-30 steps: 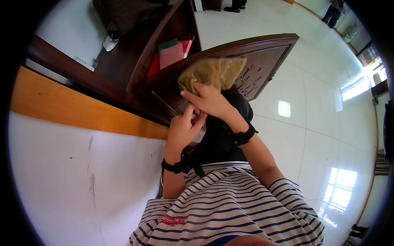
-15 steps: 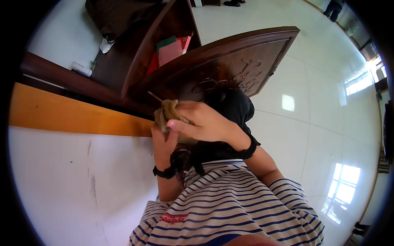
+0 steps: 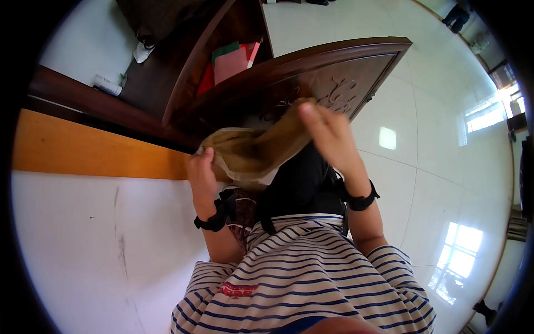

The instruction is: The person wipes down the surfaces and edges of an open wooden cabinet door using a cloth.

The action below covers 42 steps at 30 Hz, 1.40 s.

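Pinches one end of the tan cloth (image 3: 239, 161) in the left hand (image 3: 202, 179), sags the middle in front of the carved door (image 3: 364, 75), and grips the other, raised end, slightly blurred, in the right hand (image 3: 336, 139). Has the cloth partly opened out but not flat, neither end released; cannot tell anything left beyond that. Differs from the earlier frame: now stretched between parted hands, not bunched between hands close together.
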Available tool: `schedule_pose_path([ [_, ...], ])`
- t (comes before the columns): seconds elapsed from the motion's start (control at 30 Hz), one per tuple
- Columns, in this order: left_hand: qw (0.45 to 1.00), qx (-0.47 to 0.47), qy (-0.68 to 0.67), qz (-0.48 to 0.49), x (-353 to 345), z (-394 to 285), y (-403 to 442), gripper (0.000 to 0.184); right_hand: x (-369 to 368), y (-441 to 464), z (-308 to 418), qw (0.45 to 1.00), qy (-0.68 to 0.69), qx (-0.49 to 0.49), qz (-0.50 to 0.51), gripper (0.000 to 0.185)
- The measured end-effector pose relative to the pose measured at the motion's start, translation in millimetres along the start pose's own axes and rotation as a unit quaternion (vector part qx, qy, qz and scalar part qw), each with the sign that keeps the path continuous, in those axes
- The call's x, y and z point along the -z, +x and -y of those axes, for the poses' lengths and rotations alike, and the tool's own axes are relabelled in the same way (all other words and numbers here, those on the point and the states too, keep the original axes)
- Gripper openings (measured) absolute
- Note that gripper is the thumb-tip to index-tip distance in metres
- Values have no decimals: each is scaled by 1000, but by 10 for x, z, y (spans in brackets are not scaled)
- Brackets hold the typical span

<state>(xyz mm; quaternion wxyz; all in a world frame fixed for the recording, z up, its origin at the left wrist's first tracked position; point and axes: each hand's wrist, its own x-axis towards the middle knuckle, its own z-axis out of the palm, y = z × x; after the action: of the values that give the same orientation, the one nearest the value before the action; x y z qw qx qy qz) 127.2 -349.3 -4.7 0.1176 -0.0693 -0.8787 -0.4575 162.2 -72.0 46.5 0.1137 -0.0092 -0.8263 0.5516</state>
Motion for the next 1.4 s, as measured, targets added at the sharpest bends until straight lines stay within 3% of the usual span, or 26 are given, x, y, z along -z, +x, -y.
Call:
schedule_pose_path([
  [0.03,999,4,-4,-41,3,46,-4,38,-5,-8,-118,994,79,21,-77,48],
  [0.1,963,100,-246,34,98,62,-50,46,54,-83,-232,984,142,-27,-101,43],
  [0.13,963,103,-246,33,142,117,-84,46,57,-113,-267,976,169,-24,-135,41],
  [0.2,943,-4,-328,63,196,151,-97,50,20,-156,-229,956,237,-13,-174,34],
  [0.23,943,-4,-327,59,183,125,-73,50,34,-122,-218,956,238,-12,-171,34],
  [0.37,905,-33,-349,-243,104,-278,263,55,214,242,57,978,157,97,-97,31],
  [0.4,921,-104,-281,-249,67,-328,422,55,280,451,53,983,103,128,-86,38],
  [0.43,958,-120,-170,-197,97,-345,550,55,288,687,118,977,77,184,-73,41],
  [0.5,979,-166,52,-108,87,-412,794,55,276,1158,186,957,-27,281,-71,48],
  [0.53,966,-193,156,-70,47,-463,910,54,238,1298,190,953,-93,283,-60,50],
  [0.57,934,-268,214,-102,-163,-579,1045,53,209,1424,161,944,-159,285,-51,54],
  [0.6,919,-259,282,-97,-338,-511,1120,52,119,1589,-89,943,-160,287,-54,54],
  [0.63,899,-248,349,-91,-515,-370,1176,51,-59,1759,-488,862,-298,395,-106,56],
  [0.67,850,-315,374,-197,-616,-302,1218,49,-92,1766,-567,810,-365,442,-126,58],
  [0.7,850,-317,373,-196,-635,-320,1218,49,-124,1772,-642,748,-426,485,-153,60],
  [0.77,853,-268,391,-218,-653,-354,1202,44,-64,1529,-421,840,-439,320,0,40],
  [0.83,840,-285,396,-236,-667,-319,1219,43,-110,1586,-430,842,-409,352,-28,48],
  [0.9,836,-296,399,-232,-655,-310,1240,40,-166,1653,-384,862,-427,272,5,49],
  [1.03,826,-310,404,-241,-658,-295,1282,38,-243,1758,-395,858,-438,269,-15,51],
  [1.1,836,-298,394,-241,-675,-294,1262,37,-278,1689,-438,882,-396,247,-67,47],
  [1.13,835,-301,395,-238,-678,-304,1248,37,-302,1653,-480,869,-382,287,-127,41],
  [1.3,828,-284,416,-245,-687,-330,1239,35,-341,1667,-591,857,-335,339,-197,36],
  [1.4,825,-213,463,-244,-790,-397,1256,35,-353,1690,-582,830,-301,399,-249,38],
])
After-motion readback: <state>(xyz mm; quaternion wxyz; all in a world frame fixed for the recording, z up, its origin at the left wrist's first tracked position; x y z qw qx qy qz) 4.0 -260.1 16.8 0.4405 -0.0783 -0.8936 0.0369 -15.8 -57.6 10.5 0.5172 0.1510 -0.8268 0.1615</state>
